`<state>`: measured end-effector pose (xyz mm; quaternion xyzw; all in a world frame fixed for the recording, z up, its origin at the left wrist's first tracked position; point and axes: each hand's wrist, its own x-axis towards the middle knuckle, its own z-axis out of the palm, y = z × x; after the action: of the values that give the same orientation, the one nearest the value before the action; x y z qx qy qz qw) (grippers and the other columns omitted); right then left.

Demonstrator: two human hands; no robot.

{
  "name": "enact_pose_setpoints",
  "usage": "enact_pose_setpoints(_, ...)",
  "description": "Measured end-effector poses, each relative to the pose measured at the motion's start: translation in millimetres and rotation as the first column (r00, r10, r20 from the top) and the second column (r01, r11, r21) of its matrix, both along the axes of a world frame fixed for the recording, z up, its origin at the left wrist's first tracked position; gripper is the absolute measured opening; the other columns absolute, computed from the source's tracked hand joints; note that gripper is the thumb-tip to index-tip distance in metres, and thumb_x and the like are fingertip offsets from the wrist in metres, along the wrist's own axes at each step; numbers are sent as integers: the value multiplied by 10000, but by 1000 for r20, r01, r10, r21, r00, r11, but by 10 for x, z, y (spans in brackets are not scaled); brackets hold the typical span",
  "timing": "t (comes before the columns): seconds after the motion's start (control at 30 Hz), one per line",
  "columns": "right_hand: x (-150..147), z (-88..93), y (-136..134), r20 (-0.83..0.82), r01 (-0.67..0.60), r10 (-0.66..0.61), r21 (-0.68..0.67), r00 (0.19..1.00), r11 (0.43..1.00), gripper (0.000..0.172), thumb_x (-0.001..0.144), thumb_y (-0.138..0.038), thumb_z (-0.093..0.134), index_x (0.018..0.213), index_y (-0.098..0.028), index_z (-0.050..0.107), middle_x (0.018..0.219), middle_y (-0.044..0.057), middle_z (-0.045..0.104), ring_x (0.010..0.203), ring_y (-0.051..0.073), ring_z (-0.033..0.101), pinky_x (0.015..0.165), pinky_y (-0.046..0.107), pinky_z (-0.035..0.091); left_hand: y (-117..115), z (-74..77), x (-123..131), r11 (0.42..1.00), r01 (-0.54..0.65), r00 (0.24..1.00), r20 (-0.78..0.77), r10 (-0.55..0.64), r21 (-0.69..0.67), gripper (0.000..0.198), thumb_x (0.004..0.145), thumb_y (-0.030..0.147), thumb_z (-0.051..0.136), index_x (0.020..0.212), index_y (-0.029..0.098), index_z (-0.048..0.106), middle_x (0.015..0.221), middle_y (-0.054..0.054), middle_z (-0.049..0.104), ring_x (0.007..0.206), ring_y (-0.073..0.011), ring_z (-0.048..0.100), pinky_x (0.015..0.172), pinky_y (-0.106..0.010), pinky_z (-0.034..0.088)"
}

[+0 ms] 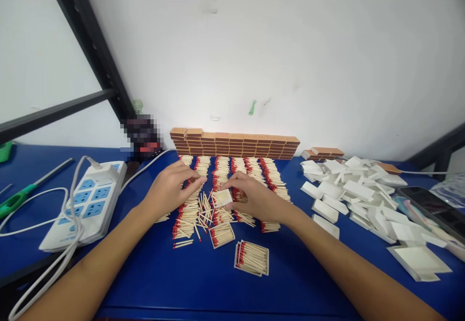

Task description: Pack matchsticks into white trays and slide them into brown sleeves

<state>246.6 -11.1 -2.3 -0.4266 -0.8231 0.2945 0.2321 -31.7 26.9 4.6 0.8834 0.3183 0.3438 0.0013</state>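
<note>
Clock centred on the small tray (222, 199) in hand. Right hand (256, 196), 3 o'clock: thumb and fingers pinching that tray by its edges, raised over the matches (221, 171); its contents too small to tell. Left hand (170, 185), between 9 and 10: thumb and index finger brought close together above the matches; cannot tell if any match sits between them.

Matches lie in several rows on the blue tabletop (174, 284), running toward 12, red heads mostly facing 9. Loose messy cluster just at 7–8. Filled tray (222, 235) at 6, red heads toward 9. Two offset stacked trays (252, 258) at 5, upper one full of matches.

Long stack of brown matchboxes (236, 145) at 12, along the wall; a few more boxes (324, 152) at 2. Big heap of white trays (358, 191) at 3, jumbled; dark phone (432, 207) beyond it. Power strip (87, 196) with white cables at 9; green-handled tool (22, 199) past it.
</note>
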Motion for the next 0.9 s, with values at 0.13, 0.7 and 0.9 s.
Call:
enact_pose_setpoints(0.13,1,-8,19,-58,22,-21,6,998,1000,394,878,-252,829,1256,-292,726,1142,50,587,843,165,576,775,324,506,-63,-54,66,997,37,999,39,-34,-64,196,1014,360,664,945,194,742,845,-38,740,817,-191,628,781,-343,494)
enact_pose_setpoints(0.7,-37,-146,70,-68,137,-119,424,990,895,350,920,-95,706,1224,-244,619,1122,70,632,897,211,610,769,331,475,-159,-113,233,992,81,992,107,-70,-98,232,985,346,720,1166,201,722,1082,-61,778,1012,-223,694,915,-394,553)
enact_pose_setpoints(0.9,-63,-176,53,-28,149,-151,419,988,896,322,909,-100,697,1172,-245,581,1048,53,631,875,215,611,740,320,460,-162,-148,275,992,56,991,130,-41,-114,121,1028,279,649,1102,216,722,1061,-39,791,1011,-207,710,911,-369,563)
